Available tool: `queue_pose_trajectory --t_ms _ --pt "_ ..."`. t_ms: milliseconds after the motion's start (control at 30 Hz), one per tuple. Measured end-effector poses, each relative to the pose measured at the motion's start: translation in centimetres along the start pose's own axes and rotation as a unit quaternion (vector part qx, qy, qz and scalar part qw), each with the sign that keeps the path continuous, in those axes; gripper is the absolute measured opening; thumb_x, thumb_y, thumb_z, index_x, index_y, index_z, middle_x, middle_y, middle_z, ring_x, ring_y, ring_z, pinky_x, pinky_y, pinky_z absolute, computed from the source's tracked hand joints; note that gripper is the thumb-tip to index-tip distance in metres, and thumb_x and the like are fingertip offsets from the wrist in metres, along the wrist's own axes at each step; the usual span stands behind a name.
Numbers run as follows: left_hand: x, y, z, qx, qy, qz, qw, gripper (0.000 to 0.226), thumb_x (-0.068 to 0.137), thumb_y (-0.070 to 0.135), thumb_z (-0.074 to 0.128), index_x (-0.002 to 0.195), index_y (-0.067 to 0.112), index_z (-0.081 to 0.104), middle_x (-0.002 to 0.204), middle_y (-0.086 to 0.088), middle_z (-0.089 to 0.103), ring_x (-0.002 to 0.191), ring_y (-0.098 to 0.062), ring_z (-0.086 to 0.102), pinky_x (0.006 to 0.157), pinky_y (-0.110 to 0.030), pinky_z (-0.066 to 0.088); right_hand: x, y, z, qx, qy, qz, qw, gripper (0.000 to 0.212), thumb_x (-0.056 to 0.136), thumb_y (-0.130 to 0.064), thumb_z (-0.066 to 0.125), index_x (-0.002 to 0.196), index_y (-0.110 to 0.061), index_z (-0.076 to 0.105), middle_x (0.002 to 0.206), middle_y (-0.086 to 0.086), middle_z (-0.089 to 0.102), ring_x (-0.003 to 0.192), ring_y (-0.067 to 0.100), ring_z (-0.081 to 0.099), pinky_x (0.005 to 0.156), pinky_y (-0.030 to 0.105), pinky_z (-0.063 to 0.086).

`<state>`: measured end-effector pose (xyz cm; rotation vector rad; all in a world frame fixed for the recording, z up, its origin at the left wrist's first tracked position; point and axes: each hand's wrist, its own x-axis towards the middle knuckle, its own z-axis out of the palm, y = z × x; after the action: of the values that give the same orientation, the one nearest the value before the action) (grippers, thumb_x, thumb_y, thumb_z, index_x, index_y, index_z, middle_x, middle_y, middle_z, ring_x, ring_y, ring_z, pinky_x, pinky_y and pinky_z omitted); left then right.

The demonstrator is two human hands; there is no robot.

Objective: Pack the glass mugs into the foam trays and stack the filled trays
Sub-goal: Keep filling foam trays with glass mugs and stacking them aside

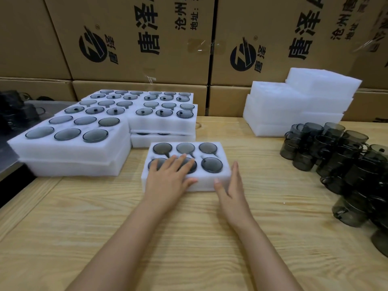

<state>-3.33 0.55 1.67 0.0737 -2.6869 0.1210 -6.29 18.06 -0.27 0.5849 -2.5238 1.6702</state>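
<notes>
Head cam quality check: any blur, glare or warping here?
Head view: wide-angle distortion leans the cardboard boxes outward; tape on them glints; loose mugs at right read dark and murky; left hand slightly soft; light even, shadows faint.

Brown cardboard carton on the left, stacked behind the table: black print turned sideways, large characters 唐泽, then a smaller line starting 沧州 and a line 地址:, both cut off at the frame top. It also has a round black logo with small 唐泽 and an ® mark. Brown cardboard carton on the right: matching round logo with ®, large 唐泽, smaller 沧州唐 and 地址, rest cropped; 2 cartons printed alike.
</notes>
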Motion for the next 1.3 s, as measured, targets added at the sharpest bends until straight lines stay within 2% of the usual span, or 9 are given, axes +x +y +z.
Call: queue_pose_trajectory --t_ms 133,267,433,533,667,833,933,1100,1300 --pt "1.2 -3.7 1.4 0.012 -0.06 -0.036 0.997 0.055 0.094 0.059 0.033 0.146 0.04 0.031 0.156 0.014 0.024 0.143 -0.011 0.024 0.11 -0.041 0.018 0.2 0.7 0.7 -0.131 -0.033 -0.048 0.99 0.066 0.096 -0.031 0.048 0.15 -0.02 0.013 0.152 -0.004 0.027 0.138 0.013 0.023 0.112 0.023 0.017" --pt "1.4 -6.8 1.3 0.015 -0.074 -0.052 0.996 0.055 0.094 0.058 0.033 0.147 0.041 0.027 0.156 0.018 0.021 0.144 -0.01 0.021 0.107 -0.04 0.025 0.4 0.8 0.6 -0.108 -0.003 -0.016 0.994 0.062 0.096 -0.032 0.048 0.149 -0.017 0.02 0.146 0.0 0.037 0.134 0.016 0.029 0.11 0.025 0.021" --pt "1.2 -7.7 0.6 0.012 -0.107 -0.059 0.993 0.056 0.095 0.056 0.033 0.148 0.04 0.025 0.157 0.018 0.019 0.144 -0.011 0.02 0.108 -0.042 0.024 0.5 1.3 1.1 -0.251 -0.013 -0.059 0.966 0.046 0.096 -0.036 0.045 0.135 -0.014 0.046 0.14 0.0 0.046 0.131 0.018 0.033 0.11 0.024 0.02" --pt "0.6 -5.5 0.1 0.021 -0.057 -0.082 0.995 0.051 0.1 0.04 0.039 0.149 0.026 0.03 0.158 0.001 0.023 0.146 -0.02 0.02 0.112 -0.052 0.012 0.7 1.3 1.1 -0.221 0.008 -0.048 0.974 0.044 0.095 -0.035 0.046 0.134 -0.013 0.048 0.137 0.0 0.049 0.129 0.017 0.036 0.109 0.025 0.022" --pt "-1.4 1.5 -0.3 -0.123 0.131 -0.028 0.983 0.05 0.079 0.013 0.046 0.128 0.005 0.057 0.136 -0.018 0.052 0.129 -0.03 0.044 0.107 -0.054 0.028 1.0 1.0 1.0 -0.161 0.034 -0.026 0.986 0.036 0.096 -0.029 0.047 0.127 -0.013 0.055 0.127 0.0 0.058 0.121 0.017 0.046 0.103 0.026 0.031" --pt "-1.6 7.0 -0.1 -0.238 0.056 0.077 0.967 0.045 0.083 0.017 0.043 0.123 0.008 0.062 0.105 -0.006 0.069 0.095 -0.025 0.065 0.084 -0.035 0.045 1.3 1.1 0.5 0.041 0.1 0.052 0.993 0.018 0.094 -0.014 0.05 0.105 -0.019 0.065 0.103 -0.004 0.068 0.097 0.01 0.06 0.083 0.015 0.041" --pt "-1.5 6.2 0.6 -0.259 0.007 0.04 0.965 0.046 0.088 0.02 0.05 0.133 0.015 0.053 0.094 0.001 0.067 0.087 -0.02 0.062 0.078 -0.03 0.048 2.4 1.5 0.2 0.132 0.153 0.082 0.976 0.018 0.093 -0.007 0.051 0.1 -0.019 0.063 0.1 -0.005 0.067 0.098 0.011 0.06 0.085 0.015 0.04" --pt "-1.1 5.8 1.3 -0.275 0.004 0.056 0.96 0.029 0.084 0.027 0.047 0.101 0.018 0.069 0.085 0.003 0.063 0.076 -0.018 0.063 0.065 -0.026 0.051 9.0 1.7 -1.5 0.021 0.168 0.055 0.984 0.027 0.091 -0.007 0.048 0.115 -0.014 0.059 0.114 0.0 0.06 0.091 0.01 0.054 0.081 0.019 0.04" --pt "-0.5 5.2 2.2 -0.292 0.017 0.046 0.955 0.025 0.075 0.029 0.047 0.085 0.023 0.069 0.075 0.005 0.059 0.064 -0.015 0.061 0.051 -0.021 0.047 22.4 -0.3 -9.4 -0.3 0.193 0.014 0.934 0.056 0.091 -0.017 0.048 0.142 -0.011 0.026 0.151 0.005 0.022 0.128 0.029 0.033 0.103 0.04 0.031"
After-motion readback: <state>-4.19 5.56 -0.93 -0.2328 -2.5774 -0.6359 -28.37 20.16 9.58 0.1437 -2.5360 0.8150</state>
